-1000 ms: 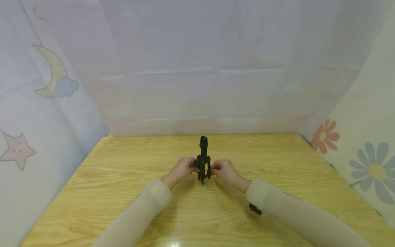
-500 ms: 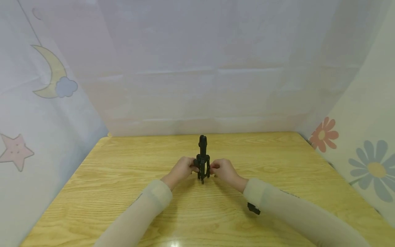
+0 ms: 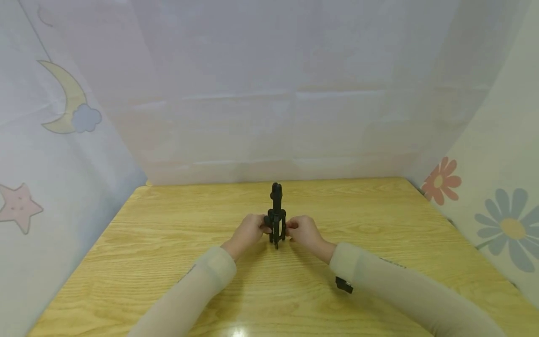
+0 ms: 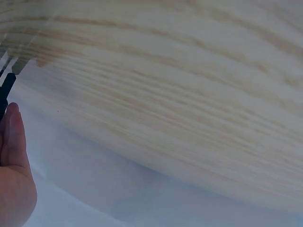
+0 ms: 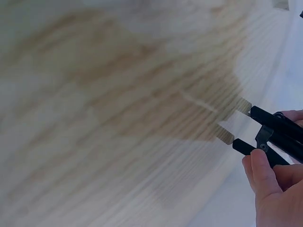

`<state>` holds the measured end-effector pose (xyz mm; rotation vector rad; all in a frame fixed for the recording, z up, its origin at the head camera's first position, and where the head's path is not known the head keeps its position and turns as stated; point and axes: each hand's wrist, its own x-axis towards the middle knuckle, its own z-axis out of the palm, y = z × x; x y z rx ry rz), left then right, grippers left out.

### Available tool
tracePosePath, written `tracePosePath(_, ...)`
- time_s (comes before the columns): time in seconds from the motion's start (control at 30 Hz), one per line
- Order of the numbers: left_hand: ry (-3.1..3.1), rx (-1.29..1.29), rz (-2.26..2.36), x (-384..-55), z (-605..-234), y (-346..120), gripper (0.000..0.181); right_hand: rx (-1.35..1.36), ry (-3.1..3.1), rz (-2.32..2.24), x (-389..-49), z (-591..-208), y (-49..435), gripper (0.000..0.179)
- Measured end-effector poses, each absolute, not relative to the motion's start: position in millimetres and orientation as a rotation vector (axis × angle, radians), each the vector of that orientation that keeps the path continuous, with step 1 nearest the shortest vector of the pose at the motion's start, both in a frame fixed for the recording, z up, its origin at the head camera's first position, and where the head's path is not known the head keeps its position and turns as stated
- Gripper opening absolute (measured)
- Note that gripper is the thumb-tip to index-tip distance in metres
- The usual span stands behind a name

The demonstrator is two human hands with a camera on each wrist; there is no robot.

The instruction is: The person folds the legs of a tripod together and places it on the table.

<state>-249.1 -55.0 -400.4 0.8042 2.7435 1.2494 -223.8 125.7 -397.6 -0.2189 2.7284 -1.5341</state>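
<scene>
A small black tripod (image 3: 276, 217) stands upright near the middle of the wooden table, its legs nearly together. From the left side, my left hand (image 3: 251, 228) grips its upper leg section; some of those fingers are hidden behind it. My right hand (image 3: 306, 231) pinches the right-hand leg between thumb and fingers. In the right wrist view, black tripod legs (image 5: 277, 124) with a hinged brace between them point toward the tabletop, and thumb and finger (image 5: 266, 176) hold the lower leg. The left wrist view catches only part of the left hand (image 4: 16, 165) beside a dark leg (image 4: 8, 86).
The wooden table (image 3: 168, 210) runs back to a pale hanging sheet (image 3: 269, 107). Printed side sheets close off left and right. A small black piece (image 3: 344, 284) shows under the right sleeve (image 3: 366, 269).
The head view has shifted slightly. Both hands stay on the tripod, which remains upright in nearly the same place.
</scene>
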Motion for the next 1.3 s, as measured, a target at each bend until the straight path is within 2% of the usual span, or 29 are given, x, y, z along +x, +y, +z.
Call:
tracePosePath(0.33,2.752,0.750,1.201,-247.3,-397.1,-53.3,0.018,-0.204,2.714,-1.584,-222.0,-396.0,122.8,0.006)
tracePosePath(0.6,2.789,0.837,1.174,-248.3,-399.1,-54.4,0.017,-0.197,2.734,-1.576,-222.2,-397.4,121.3,0.005)
tracePosePath(1.07,2.781,0.874,1.182,-250.5,-398.6,-56.3,0.015,-0.303,2.701,-1.535,-225.6,-398.6,123.0,0.009)
tracePosePath(1.3,2.748,0.858,1.181,-250.1,-395.8,-56.4,0.013,-0.257,2.674,-1.533,-225.1,-398.6,126.1,0.011)
